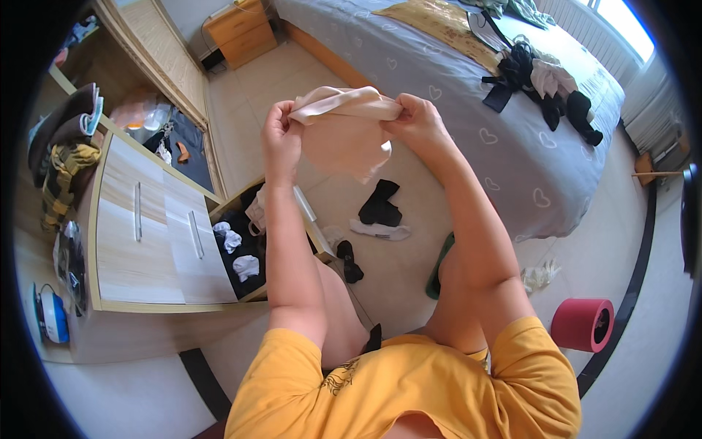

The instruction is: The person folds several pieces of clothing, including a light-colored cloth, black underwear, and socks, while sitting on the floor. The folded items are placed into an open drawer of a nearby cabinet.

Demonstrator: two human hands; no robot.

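My left hand [280, 143] and my right hand [419, 126] hold a thin pale pink garment [340, 143] up in front of me. Each hand pinches one end of its folded upper edge between thumb and fingers. The lower part hangs loose between them; its exact kind is hard to make out. On the floor beyond my knees lie a black sock-like piece [382, 203], a white sock [380, 230] and a dark sock [349, 262]. To the left, an open drawer [256, 294], partly hidden by my left forearm, contains white bundled cloths [246, 268] and dark items.
A wooden cabinet [146, 256] stands at left, with clothes [69, 164] on top. The grey heart-patterned bed [468, 139] fills the right, bearing piled dark garments [521, 67]. A red cylinder [578, 324] sits at lower right; a wooden nightstand [241, 36] is far back.
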